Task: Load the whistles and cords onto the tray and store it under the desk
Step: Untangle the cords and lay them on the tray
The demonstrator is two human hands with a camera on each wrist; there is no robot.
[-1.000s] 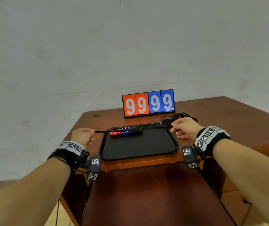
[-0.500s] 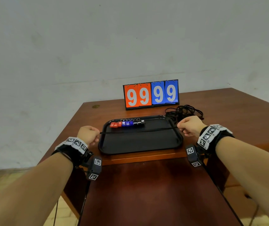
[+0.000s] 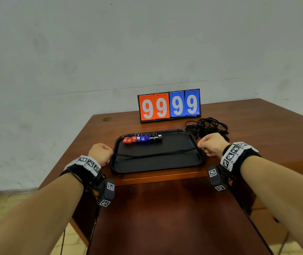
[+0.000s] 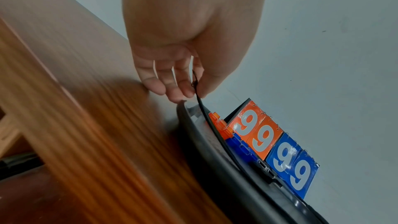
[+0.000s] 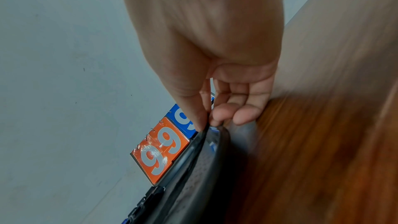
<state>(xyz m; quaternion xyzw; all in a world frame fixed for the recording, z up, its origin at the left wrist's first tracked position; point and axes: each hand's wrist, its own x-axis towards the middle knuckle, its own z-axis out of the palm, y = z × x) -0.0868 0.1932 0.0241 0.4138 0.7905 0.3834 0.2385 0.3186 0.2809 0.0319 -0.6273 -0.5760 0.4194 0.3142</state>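
Observation:
A black tray [image 3: 165,163] lies near the desk's front edge. A row of red, blue and black whistles [image 3: 142,138] sits along its far side. One black cord [image 3: 156,154] sags across the tray's middle, held at both ends. My left hand [image 3: 101,153] pinches its left end [image 4: 197,89] just off the tray's left rim [image 4: 193,125]. My right hand [image 3: 212,145] pinches the other end [image 5: 206,122] between thumb and finger at the right rim [image 5: 221,135]. A tangle of black cords [image 3: 208,127] lies on the desk behind the tray's right corner.
A flip scoreboard [image 3: 169,105] reading 9999 in orange and blue stands at the back of the brown wooden desk [image 3: 257,126]. A grey wall is behind it. A lower dark wooden surface [image 3: 165,218] lies in front, below the desk edge.
Both hands have brought the stretched cord nearer and lower, from over the whistles to the tray's middle, where it now sags onto the tray. The head view tilted up.

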